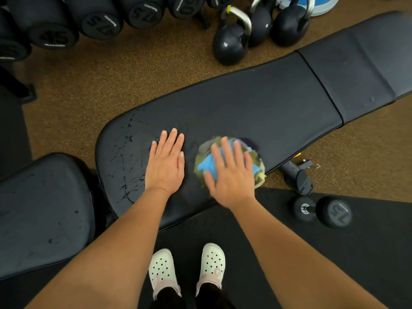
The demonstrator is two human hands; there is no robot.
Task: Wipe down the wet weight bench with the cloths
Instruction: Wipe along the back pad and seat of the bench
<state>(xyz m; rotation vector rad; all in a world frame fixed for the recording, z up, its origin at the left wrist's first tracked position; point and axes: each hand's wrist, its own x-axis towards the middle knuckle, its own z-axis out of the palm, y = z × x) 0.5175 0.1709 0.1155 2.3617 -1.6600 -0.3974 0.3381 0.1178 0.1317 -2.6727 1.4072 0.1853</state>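
Right grip (230, 175) splayed on cloths (205, 165); left grip (165, 165) flat.

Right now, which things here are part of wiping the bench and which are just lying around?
In the job: weight bench, cloths under the right hand, left hand flat on the bench.
Lying about: kettlebells, floor dumbbell, racked dumbbells.

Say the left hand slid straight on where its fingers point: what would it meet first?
Seemingly nothing: only bare weight bench ahead of the left hand, up to its far edge.
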